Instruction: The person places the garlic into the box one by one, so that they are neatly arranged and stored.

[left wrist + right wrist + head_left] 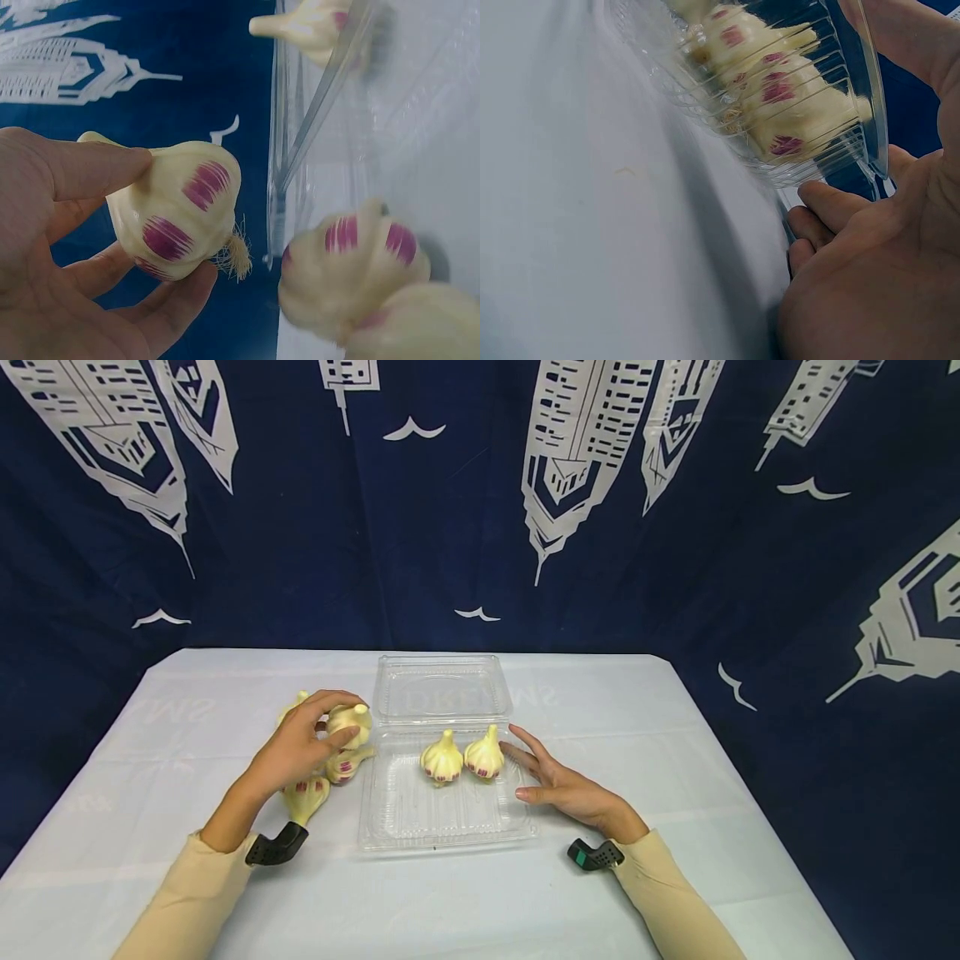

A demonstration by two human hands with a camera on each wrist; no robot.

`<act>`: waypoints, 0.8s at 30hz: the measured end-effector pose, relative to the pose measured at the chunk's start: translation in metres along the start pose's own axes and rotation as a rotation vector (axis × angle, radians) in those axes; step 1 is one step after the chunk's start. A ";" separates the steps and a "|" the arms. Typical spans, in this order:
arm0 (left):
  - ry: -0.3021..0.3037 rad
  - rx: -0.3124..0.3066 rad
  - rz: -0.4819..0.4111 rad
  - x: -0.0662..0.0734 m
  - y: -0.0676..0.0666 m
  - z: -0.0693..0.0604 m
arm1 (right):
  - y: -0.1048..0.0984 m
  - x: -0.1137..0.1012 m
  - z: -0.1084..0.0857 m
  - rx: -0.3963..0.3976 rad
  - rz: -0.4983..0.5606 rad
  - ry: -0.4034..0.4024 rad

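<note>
**Partway along, with more outside than in**

A person works at a white-covered desk (pixel 637 877). A clear, ribbed plastic tray (pixel 450 822) lies near the middle of the desk, between its left and right edges, with its clear plastic lid (pixel 442 689) folded back toward the far edge.

Judging by how things lie, the filling is begun but not finished. Two cream, purple-streaked garlic bulbs already sit side by side in the tray: the first packed bulb (pixel 442 760) near the middle, the second packed bulb (pixel 484 755) nearer the right wall. The near part of the tray holds nothing yet.

The left grip (pixel 302 739) is clamped on another cream bulb with purple streaks and a rooty base, the held bulb (pixel 348 725), just off the tray's left side. At least three more remain on the desk's left half: a far bulb (pixel 302 697) partly behind the grip, a middle bulb (pixel 345 766) with its stem toward the tray, and a near bulb (pixel 306 796). The hand may hide others.

The right grip (pixel 558 785) has its fingers apart beside the tray's right wall; whether they touch it is unclear. Closing the lid also seems left to do.
</note>
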State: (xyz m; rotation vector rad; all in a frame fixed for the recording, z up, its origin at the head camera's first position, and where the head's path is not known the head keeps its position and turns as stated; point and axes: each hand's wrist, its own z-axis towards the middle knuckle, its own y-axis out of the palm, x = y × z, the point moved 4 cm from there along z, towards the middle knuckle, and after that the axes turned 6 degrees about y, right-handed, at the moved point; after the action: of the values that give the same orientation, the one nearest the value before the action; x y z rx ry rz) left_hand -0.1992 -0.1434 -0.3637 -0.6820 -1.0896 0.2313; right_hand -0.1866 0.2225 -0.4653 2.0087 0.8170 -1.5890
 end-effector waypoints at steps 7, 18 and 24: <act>0.014 -0.034 -0.103 0.007 0.015 0.001 | 0.000 0.000 0.000 0.001 0.001 -0.001; 0.058 -0.042 -0.059 0.010 0.031 0.005 | 0.000 0.000 0.000 0.000 -0.007 -0.001; 0.103 -0.025 -0.047 0.010 0.039 0.009 | 0.000 0.000 0.000 0.000 -0.012 0.000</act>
State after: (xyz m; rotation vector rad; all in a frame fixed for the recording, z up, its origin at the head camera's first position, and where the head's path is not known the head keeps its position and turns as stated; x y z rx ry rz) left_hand -0.1966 -0.1046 -0.3782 -0.6824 -1.0100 0.1409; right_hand -0.1865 0.2228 -0.4652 2.0070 0.8299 -1.5956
